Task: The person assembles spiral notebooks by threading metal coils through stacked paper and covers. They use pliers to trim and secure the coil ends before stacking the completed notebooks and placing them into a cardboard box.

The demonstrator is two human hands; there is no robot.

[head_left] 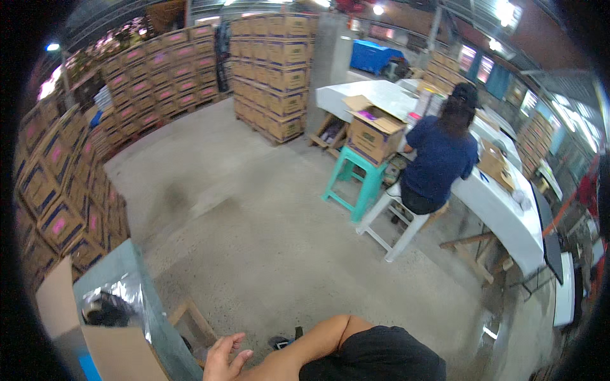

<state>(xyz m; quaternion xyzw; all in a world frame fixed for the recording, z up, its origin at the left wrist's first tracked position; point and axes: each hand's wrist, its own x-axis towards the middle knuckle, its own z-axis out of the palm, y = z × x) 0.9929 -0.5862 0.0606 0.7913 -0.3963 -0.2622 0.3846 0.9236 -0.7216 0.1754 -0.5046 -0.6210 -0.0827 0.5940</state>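
Observation:
My right hand is at the lower edge, its arm bent at the elbow and reaching left from a dark sleeve. The fingers are apart and loosely curled, with nothing visible in them. Left of it stands an open cardboard box with raised flaps, partly cut off by the picture's rim. Beside the box is a grey-green surface, on which clear plastic lies around a dark item I cannot make out. My left hand is out of view.
A person in dark blue sits on a white stool at a long white table. An open carton rests on a turquoise stool. Stacked cartons line the back and left, around a concrete floor.

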